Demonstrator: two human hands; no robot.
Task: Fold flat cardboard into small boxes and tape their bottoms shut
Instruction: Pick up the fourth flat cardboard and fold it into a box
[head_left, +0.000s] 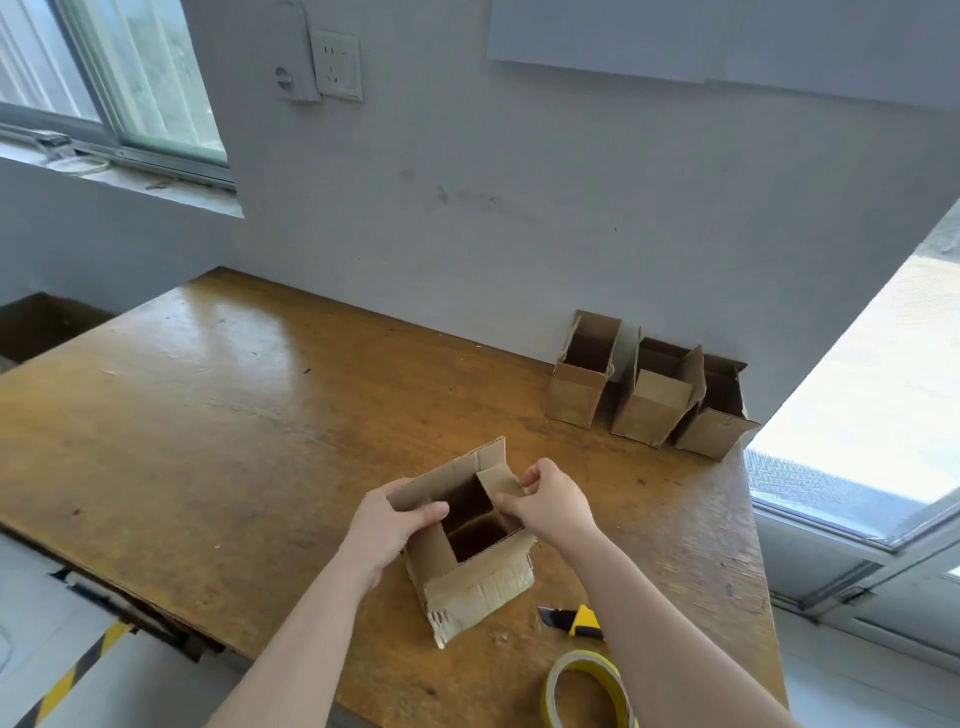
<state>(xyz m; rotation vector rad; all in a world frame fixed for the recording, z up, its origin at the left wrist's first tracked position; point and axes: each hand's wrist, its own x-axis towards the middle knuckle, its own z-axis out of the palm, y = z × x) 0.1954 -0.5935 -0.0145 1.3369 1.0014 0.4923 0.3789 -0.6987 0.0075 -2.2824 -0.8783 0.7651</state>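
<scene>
A small brown cardboard box stands on the wooden table in front of me, its open end up and its flaps spread. My left hand grips the left flap with the thumb over its edge. My right hand pinches the small right flap between thumb and fingers. The near flap hangs down toward me, its edge ragged. A roll of yellow tape lies at the table's near edge by my right forearm.
Three folded boxes stand open-topped in a row at the back right, against the wall. A yellow and black utility knife lies right of the box. A window frame borders the table's right edge.
</scene>
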